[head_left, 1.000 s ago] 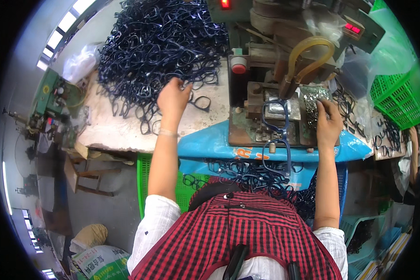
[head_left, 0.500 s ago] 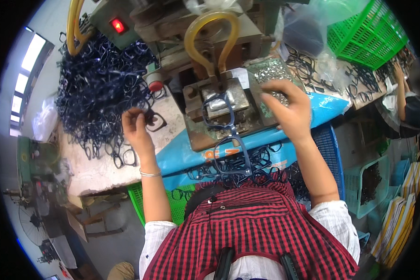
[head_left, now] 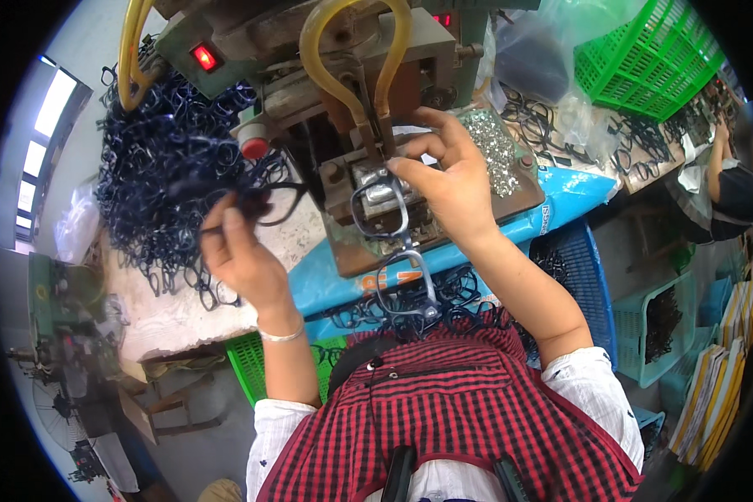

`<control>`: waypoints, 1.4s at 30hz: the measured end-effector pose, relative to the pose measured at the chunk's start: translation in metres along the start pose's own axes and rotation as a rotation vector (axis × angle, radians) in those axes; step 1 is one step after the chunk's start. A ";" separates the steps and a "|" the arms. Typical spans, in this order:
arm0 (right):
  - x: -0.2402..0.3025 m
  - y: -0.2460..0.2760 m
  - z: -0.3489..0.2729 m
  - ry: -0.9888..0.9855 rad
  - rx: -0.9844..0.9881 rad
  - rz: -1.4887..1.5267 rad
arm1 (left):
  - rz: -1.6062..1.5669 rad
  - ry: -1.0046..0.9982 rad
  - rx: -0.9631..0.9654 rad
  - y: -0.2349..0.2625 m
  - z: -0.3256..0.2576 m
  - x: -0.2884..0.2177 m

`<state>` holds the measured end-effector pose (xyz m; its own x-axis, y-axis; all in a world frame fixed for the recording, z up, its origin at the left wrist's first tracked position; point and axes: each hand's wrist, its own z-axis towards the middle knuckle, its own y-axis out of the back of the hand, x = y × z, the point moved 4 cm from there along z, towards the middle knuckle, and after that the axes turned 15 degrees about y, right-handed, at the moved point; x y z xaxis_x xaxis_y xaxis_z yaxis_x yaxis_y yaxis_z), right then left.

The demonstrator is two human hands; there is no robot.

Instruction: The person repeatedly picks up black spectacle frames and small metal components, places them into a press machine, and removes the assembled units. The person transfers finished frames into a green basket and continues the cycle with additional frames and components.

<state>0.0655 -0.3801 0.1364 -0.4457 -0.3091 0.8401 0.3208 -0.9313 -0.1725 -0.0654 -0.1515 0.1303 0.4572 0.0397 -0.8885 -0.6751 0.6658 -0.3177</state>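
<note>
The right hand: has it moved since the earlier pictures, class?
Yes. Judged against the metal block, the right hand has moved left, from well clear of it to close beside it.

Right of the left hand [head_left: 247, 263], open room reaches the machine [head_left: 289, 100], though a held glasses frame [head_left: 303, 191] juts in; yellow tubing [head_left: 397, 54] stands beyond the right hand [head_left: 456, 180].

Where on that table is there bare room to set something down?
Front left, pale tabletop shows between the heap of glasses frames and the front edge. A narrow strip shows between the left hand and the machine. Crowded: the heap, and other frames right of the machine.
</note>
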 end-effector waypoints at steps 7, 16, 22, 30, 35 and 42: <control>0.021 -0.013 -0.002 0.008 0.000 0.014 | -0.125 -0.405 0.418 -0.037 -0.035 -0.093; -0.001 -0.002 -0.010 0.024 -0.040 -0.005 | 0.244 -0.224 0.120 -0.053 0.008 -0.045; 0.005 0.005 -0.004 0.277 0.010 -0.264 | -0.122 0.005 0.305 -0.050 -0.001 -0.025; 0.005 0.003 0.007 0.393 0.064 -0.293 | -0.059 -0.162 0.268 -0.050 -0.019 -0.085; -0.006 0.017 0.009 0.174 0.015 -0.154 | -0.014 -0.133 0.296 -0.063 -0.014 -0.087; 0.007 -0.003 -0.002 0.492 0.047 -0.366 | -0.005 -0.172 0.159 -0.061 0.004 -0.059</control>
<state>0.0600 -0.3801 0.1421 -0.8639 -0.0337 0.5026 0.1052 -0.9878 0.1146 -0.0491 -0.1914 0.2030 0.5615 0.1536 -0.8131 -0.5793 0.7746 -0.2537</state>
